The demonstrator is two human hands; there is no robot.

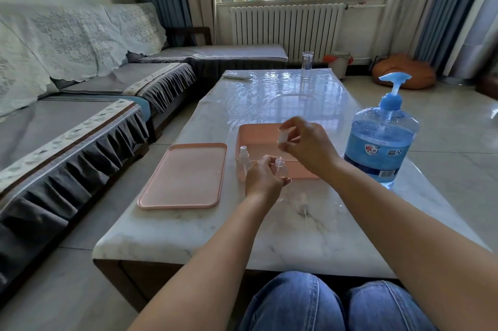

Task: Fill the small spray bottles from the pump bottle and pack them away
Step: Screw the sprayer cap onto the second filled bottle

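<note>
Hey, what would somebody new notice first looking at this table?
Probably the big blue pump bottle standing at the table's right edge. Next, both hands at the centre: the left hand holds a small open spray bottle, the right hand pinches its white spray top just above. A pink lid lies left.

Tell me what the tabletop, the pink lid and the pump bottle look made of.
Tabletop: likely marble or a marble look, white with grey veins, glossy, reflecting the window. Pink lid: probably moulded plastic, matte, with a rounded raised rim. Pump bottle: clear blue-tinted plastic, liquid level showing through, with an opaque blue pump.
</note>
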